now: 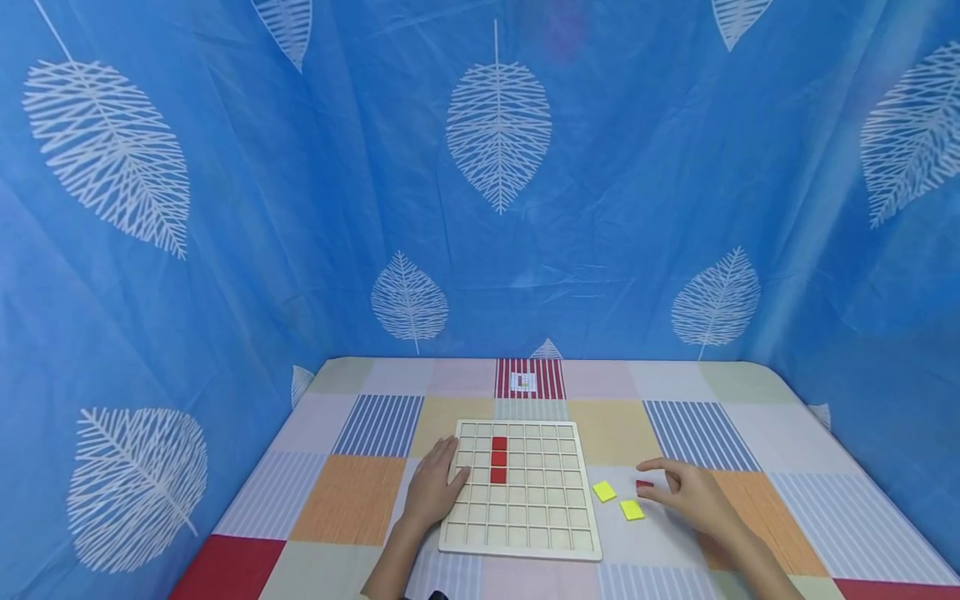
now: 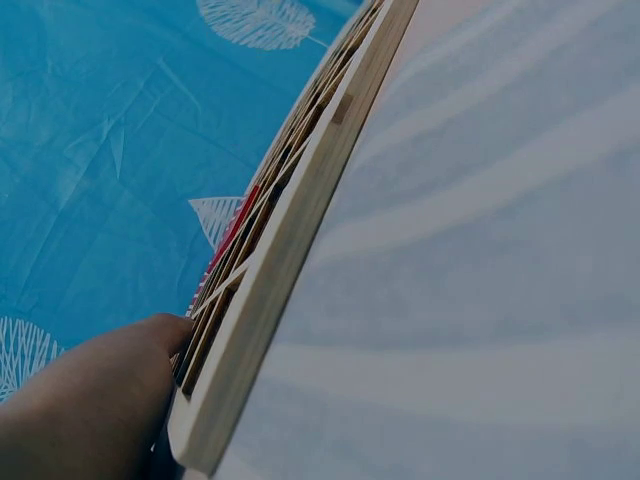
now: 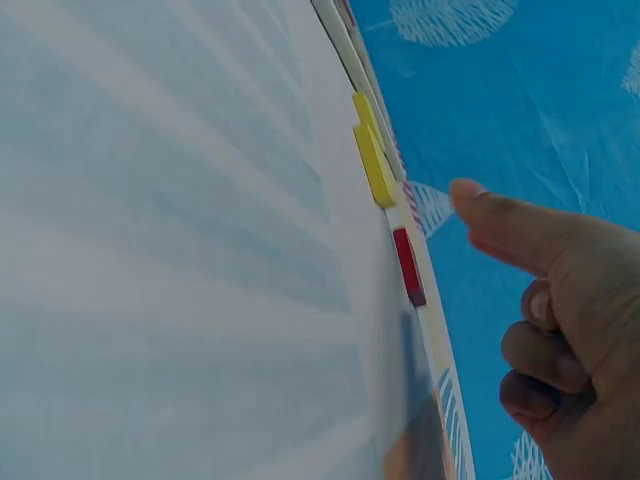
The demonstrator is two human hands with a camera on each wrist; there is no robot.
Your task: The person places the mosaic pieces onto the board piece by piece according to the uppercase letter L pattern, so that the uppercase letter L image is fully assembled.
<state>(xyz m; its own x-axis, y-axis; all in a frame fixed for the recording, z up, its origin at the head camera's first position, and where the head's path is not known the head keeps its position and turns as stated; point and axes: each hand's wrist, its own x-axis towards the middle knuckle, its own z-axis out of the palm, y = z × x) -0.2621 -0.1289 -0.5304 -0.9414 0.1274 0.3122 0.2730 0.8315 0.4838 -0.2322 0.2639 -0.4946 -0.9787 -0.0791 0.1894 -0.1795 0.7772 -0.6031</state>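
A pale wooden grid board (image 1: pixel 517 557) lies on the table, with three red square tiles (image 1: pixel 498 459) in one column of its upper left cells. My left hand (image 1: pixel 432 485) rests along the board's left edge, fingers fairly straight and thumb over the rim. In the left wrist view the thumb (image 2: pixel 172 330) touches the board's edge (image 2: pixel 290 240). My right hand (image 1: pixel 690 493) hovers at a loose red tile (image 3: pixel 408 267), thumb and index finger apart, the other fingers bent. Two yellow square tiles (image 1: pixel 604 491) lie between that hand and the board.
A small card with a printed grid pattern (image 1: pixel 522 382) lies at the back of the table. The patchwork tablecloth (image 1: pixel 348 500) covers the tabletop. Blue curtains with white leaf prints (image 1: pixel 600 208) stand around the back and both sides.
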